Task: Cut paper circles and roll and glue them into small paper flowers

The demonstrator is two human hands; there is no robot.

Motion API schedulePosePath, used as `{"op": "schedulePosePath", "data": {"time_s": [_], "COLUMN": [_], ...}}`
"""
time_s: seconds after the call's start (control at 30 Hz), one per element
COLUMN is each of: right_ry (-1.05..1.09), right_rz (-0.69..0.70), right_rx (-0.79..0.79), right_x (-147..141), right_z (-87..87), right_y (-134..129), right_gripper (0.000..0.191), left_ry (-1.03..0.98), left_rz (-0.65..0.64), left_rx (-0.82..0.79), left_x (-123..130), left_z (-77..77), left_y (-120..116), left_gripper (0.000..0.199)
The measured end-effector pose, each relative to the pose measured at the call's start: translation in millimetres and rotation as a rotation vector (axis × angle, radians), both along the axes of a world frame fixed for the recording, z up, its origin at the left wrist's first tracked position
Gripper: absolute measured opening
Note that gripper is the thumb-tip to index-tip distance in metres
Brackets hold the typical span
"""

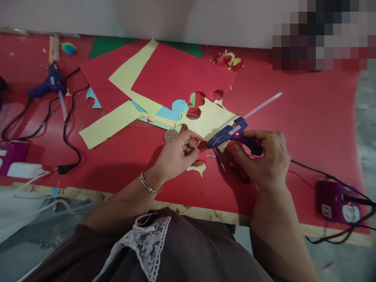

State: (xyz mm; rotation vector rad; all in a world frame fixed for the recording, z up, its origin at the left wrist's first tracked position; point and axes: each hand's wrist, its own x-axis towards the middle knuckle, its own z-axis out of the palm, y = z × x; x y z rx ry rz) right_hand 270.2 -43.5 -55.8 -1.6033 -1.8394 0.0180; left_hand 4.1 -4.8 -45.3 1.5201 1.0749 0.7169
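My right hand is wrapped round the grip of a blue hot glue gun. A clear glue stick sticks out of its back, and a small red light glows on its side. The nozzle points left, close to the fingertips of my left hand. Those fingers are pinched on a small red paper piece, partly hidden by them. Beneath the glue gun lie dark-handled scissors and a thin blue pen-like tool. Cut yellow paper spreads just behind.
Red sheets, yellow strips and blue scraps cover the middle of the red table. Another blue glue gun lies at the left with its black cord. Purple power boxes stand at the left and right.
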Motion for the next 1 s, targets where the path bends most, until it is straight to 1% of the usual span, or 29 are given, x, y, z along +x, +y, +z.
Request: {"op": "schedulePosePath", "data": {"time_s": [0.2,0.47,0.83,1.0], "right_ry": [0.005,0.004,0.019,0.02], "right_rz": [0.017,-0.004,0.003,0.006], "right_rx": [0.006,-0.027,-0.012,-0.008], "right_x": [-0.2,-0.2,-2.3,-1.5], "right_z": [2.1,5.1,10.2,9.6], "right_y": [-0.1,-1.0,-1.2,-0.9], "right_gripper": [0.033,0.03,0.027,0.026], "left_ry": [0.02,0.012,-0.003,-0.022], "left_rz": [0.007,0.012,0.026,0.045], "left_rx": [0.011,0.021,-0.012,-0.013], "left_x": [-0.6,-1.9,-1.3,-0.9], "left_z": [-1.4,-0.9,-2.0,-0.5], "left_y": [0.0,0.6,0.8,0.3], "left_gripper": [0.024,0.025,0.026,0.026]}}
